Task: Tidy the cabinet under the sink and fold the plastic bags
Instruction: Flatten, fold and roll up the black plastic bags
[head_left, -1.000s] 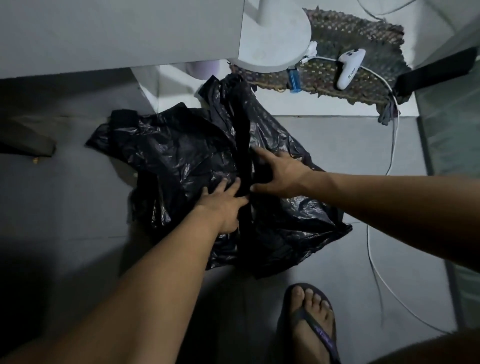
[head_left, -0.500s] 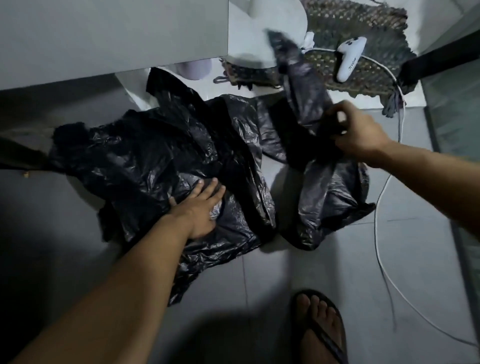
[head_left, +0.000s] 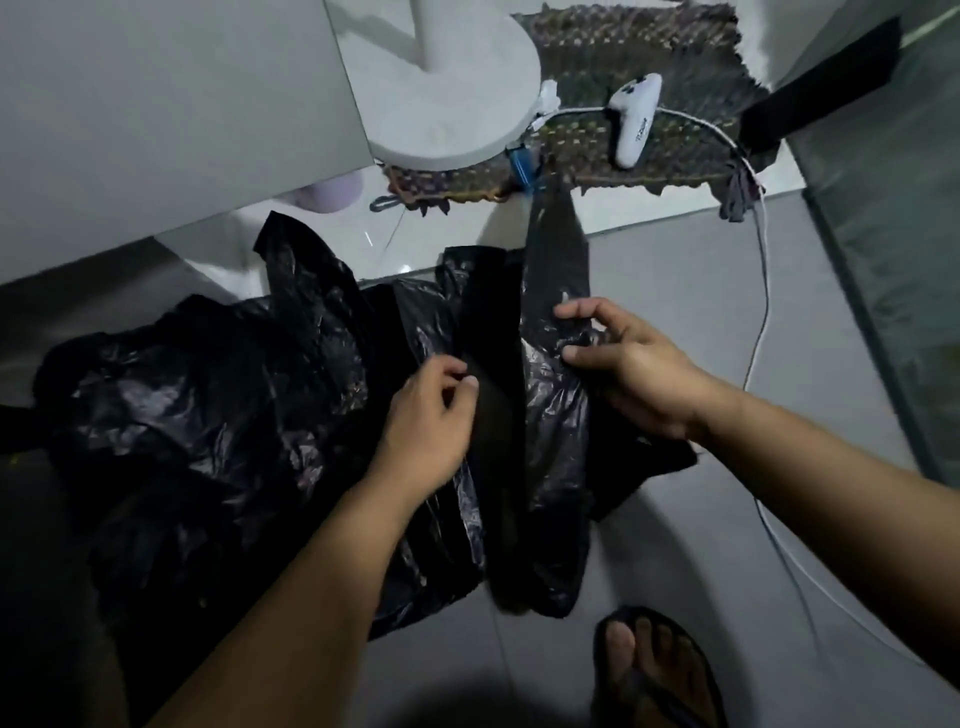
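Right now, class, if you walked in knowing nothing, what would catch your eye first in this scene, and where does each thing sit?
A big crumpled black plastic bag sprawls over the grey floor at centre. The left hand pinches a fold at its middle while the right hand grips the plastic beside it. Beyond, a white controller lies on a woven mat, next to a round white stand base.

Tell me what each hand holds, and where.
Left hand pinches the crumpled black plastic bag at its central fold; right hand pinches its right flap.
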